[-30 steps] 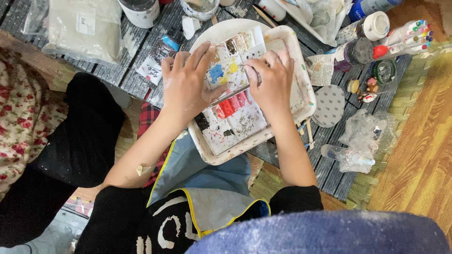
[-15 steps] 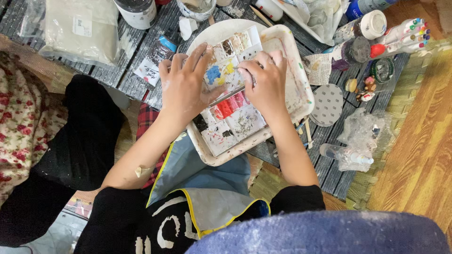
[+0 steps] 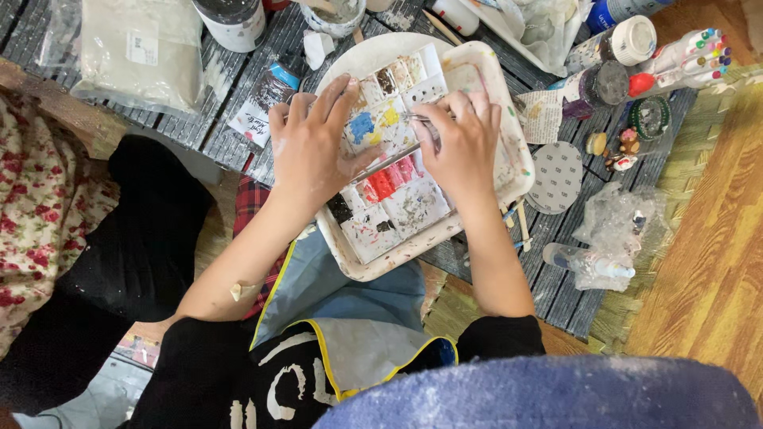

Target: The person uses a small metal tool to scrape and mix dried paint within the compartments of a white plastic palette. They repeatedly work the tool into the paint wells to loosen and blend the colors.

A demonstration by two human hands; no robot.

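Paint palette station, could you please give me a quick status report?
Left hand flat on paint palette. Right hand pinching thin metal tool across the wells. Tray beneath; nothing obstructing.

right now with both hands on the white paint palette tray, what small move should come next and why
Probably dip the thin metal tool into a colour well. The right hand pinches it just above the yellow and blue wells, while the left hand lies flat, steadying the white paint palette tray.
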